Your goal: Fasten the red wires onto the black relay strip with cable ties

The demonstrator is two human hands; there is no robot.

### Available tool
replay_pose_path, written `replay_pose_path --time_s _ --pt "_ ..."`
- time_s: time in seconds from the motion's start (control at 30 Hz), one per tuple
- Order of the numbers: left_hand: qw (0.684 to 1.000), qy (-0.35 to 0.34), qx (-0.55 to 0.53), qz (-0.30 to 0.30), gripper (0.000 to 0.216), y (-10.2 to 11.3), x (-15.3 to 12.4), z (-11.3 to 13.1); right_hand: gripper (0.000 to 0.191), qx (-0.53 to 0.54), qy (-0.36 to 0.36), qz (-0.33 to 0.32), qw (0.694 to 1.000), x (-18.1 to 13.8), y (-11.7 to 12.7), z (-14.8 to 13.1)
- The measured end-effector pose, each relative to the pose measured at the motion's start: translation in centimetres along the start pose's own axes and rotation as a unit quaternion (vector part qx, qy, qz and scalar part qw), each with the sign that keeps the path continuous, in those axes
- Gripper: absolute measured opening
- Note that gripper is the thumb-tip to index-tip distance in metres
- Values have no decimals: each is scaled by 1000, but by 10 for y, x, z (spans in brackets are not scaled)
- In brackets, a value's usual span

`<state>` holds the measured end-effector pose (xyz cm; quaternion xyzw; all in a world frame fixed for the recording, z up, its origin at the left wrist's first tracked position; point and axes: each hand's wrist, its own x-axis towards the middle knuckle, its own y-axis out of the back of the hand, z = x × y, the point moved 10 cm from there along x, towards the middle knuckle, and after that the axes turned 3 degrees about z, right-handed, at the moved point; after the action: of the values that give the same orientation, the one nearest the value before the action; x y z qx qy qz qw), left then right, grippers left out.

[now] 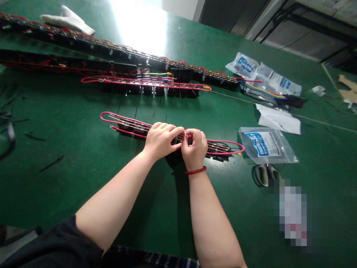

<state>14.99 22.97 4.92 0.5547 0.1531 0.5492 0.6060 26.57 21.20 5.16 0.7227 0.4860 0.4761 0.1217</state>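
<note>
A wiring harness (pixel 126 124) lies on the green mat in front of me. It has a row of black switch blocks, parallel bare-looking leads and a pink wire looped around its outside. My left hand (pixel 161 140) and my right hand (pixel 193 148) meet over its middle, and the fingers of both grip the leads. The hands hide the part of the harness between them. A red beaded bracelet (pixel 195 170) circles my right wrist.
Similar harnesses (pixel 145 83) lie in long rows at the back of the green mat (pixel 69 178). Plastic bags (pixel 264 146), white paper (pixel 279 119), black-handled scissors (pixel 264 175) and a white cloth (pixel 67 20) lie around them. A pixelated blur (pixel 292 216) covers something at lower right.
</note>
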Motion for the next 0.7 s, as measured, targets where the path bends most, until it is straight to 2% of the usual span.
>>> replay_pose_path --time_s 0.37,0.7 --pt "1000 0 6 2 26 2 0 1 16 13 -35 18 999 -2 2 7" --pt "1000 0 2 -9 27 -1 0 -1 14 16 -33 13 999 -1 1 6"
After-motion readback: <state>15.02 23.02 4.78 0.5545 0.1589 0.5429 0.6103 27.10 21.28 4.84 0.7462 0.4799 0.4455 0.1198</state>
